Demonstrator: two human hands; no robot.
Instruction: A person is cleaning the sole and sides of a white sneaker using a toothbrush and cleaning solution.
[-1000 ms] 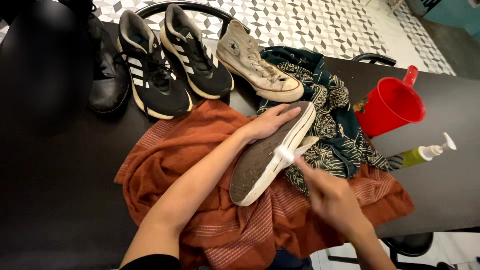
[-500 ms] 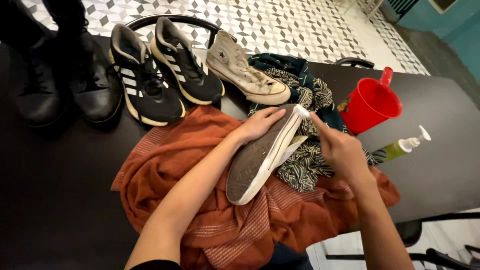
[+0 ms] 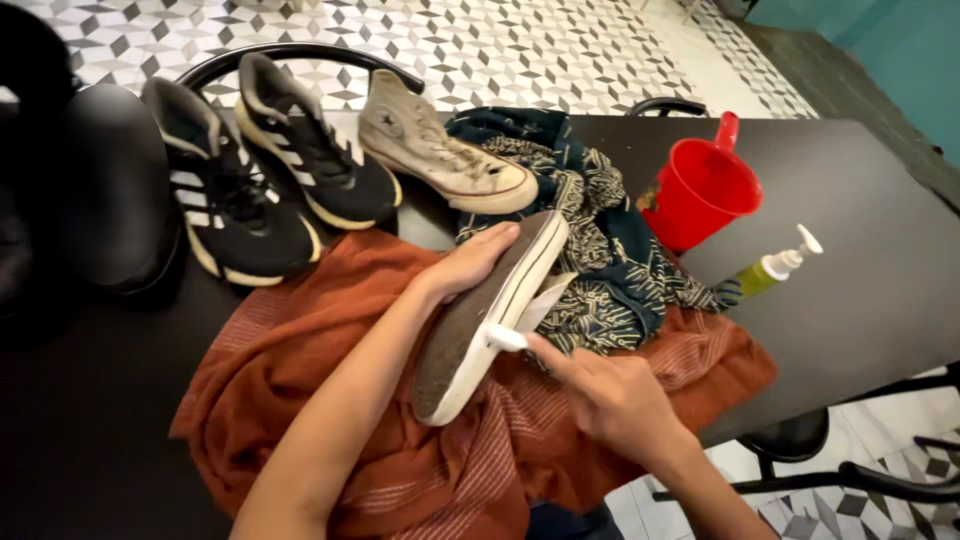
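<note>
My left hand [image 3: 468,266] holds a white sneaker [image 3: 487,318] tilted on its side, its dark worn sole facing me, over a rust-orange cloth [image 3: 330,400]. My right hand [image 3: 610,395] grips a small white brush [image 3: 505,338] and presses it against the sneaker's white rubber edge, near the middle of the sole. The brush is mostly hidden by my fingers.
On the black table [image 3: 880,250] lie a matching white sneaker [image 3: 440,150], two black striped trainers [image 3: 270,170], black shoes [image 3: 90,190] at far left, a dark patterned cloth [image 3: 610,250], a red jug [image 3: 705,195] and a green pump bottle [image 3: 775,268]. Chairs stand around the table.
My right hand with the brush went up to the sneaker's toe end, then came back down along the edge to mid-sole. My left hand keeps hold of the sneaker.
</note>
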